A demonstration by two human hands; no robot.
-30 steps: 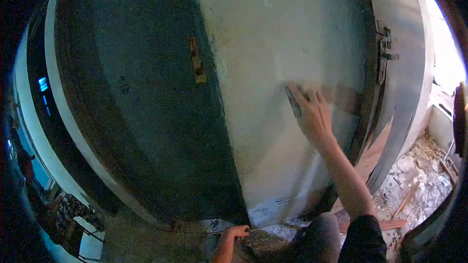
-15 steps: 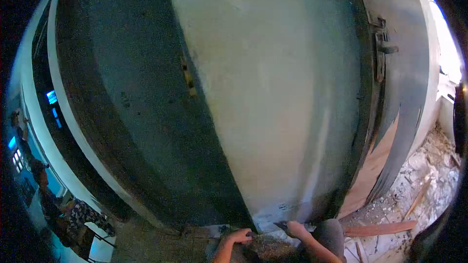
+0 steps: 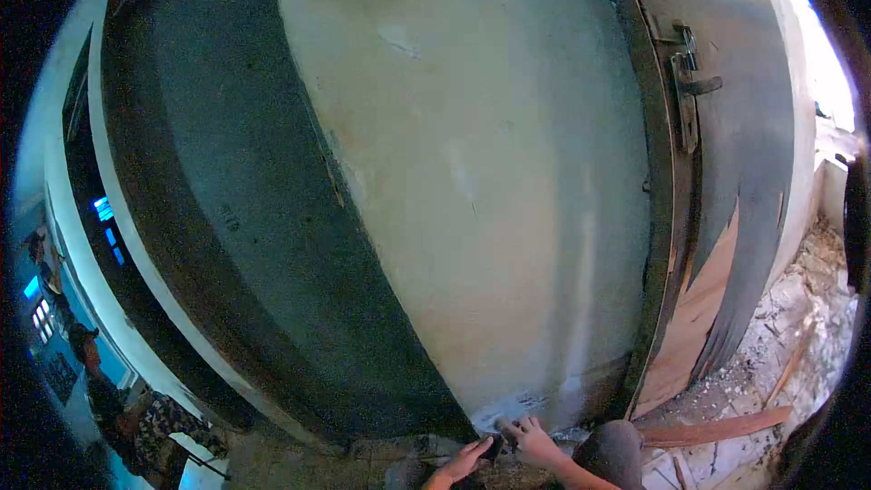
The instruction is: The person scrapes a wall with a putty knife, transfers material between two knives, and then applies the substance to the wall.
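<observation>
Low at the foot of a pale wall panel (image 3: 481,218), my two hands are close together. My left hand (image 3: 463,465) is closed by a small dark object (image 3: 494,448), whose kind I cannot make out. Just right of it, my right hand (image 3: 537,446) has bent fingers near the panel's bottom edge. What those fingers hold, if anything, is hidden. White scuffed patches (image 3: 513,406) mark the panel right above the hands. My knee (image 3: 610,452) is beside the right forearm.
At the right is a grey door (image 3: 739,145) with a metal handle (image 3: 700,87) and splintered wood low down. A wooden plank (image 3: 717,428) lies on the debris-strewn floor (image 3: 771,327). A dark band (image 3: 245,172) borders the panel. Two people are at far left, one in patterned trousers (image 3: 172,426).
My right hand has moved left, closer to my left hand. The thin grey blade that stuck out of it earlier is not clearly visible now. The view has shifted slightly.
</observation>
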